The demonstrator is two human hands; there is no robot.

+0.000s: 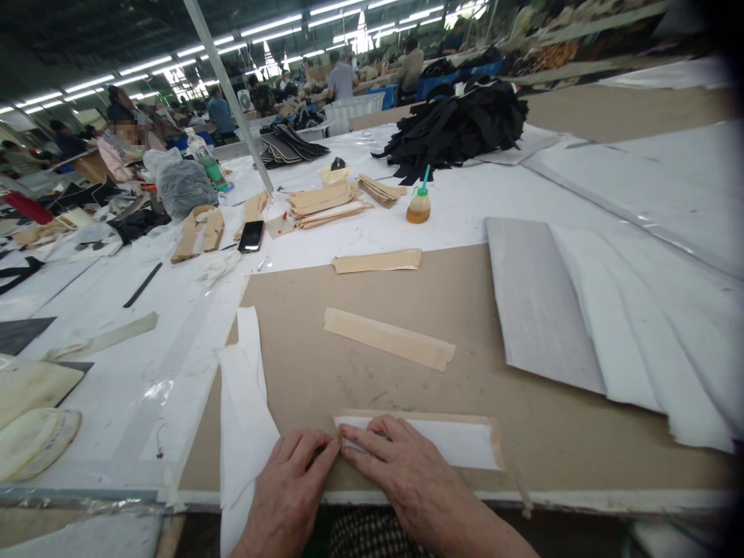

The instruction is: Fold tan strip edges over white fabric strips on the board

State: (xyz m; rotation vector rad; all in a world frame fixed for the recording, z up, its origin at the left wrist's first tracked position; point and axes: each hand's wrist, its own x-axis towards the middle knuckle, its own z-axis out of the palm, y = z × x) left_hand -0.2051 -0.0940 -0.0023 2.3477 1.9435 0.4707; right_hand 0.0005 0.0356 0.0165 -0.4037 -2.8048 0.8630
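Some bare board (465,391) lies beyond the strip (470,446); left fingers (305,443) pinch its edge, right fingers (367,440) press flat.

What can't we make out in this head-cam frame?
All in the head view:
- White strip with tan edging: part of its left portion is covered by the right hand.
- Left hand: its own fingers hide whether it pinches or only presses.
- Long white pieces: lower part runs behind the left hand and off the bottom edge.
- Round cream disc: cut by the left edge; marks too blurred to read.
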